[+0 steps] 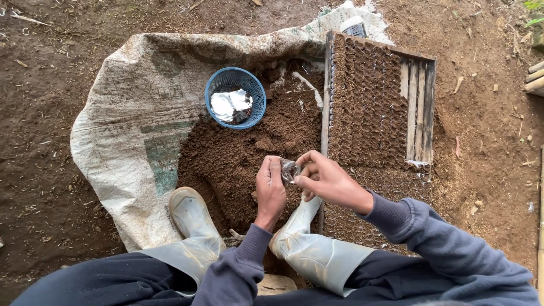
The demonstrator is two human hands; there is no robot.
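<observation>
Both hands pinch small clear plastic seedling bag (289, 169): left hand (270, 190) grips side, right hand (324, 179) fingers spread mouth. Opening step, seemingly; next needs scoop from dark soil heap (243, 153).

Grey-blue sleeves (430, 232), dark trousers (107, 280), pale rubber boots (192, 218)

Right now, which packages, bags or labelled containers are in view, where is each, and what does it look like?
Small clear plastic bag: pinched between the left hand and right hand, part-filled with dark soil.
Woven sack: spread flat on the ground under the soil pile, off-white with faded green print.
Crumpled white plastic: inside the round blue basket.
Container: top edge, white-capped, mostly hidden.
</observation>
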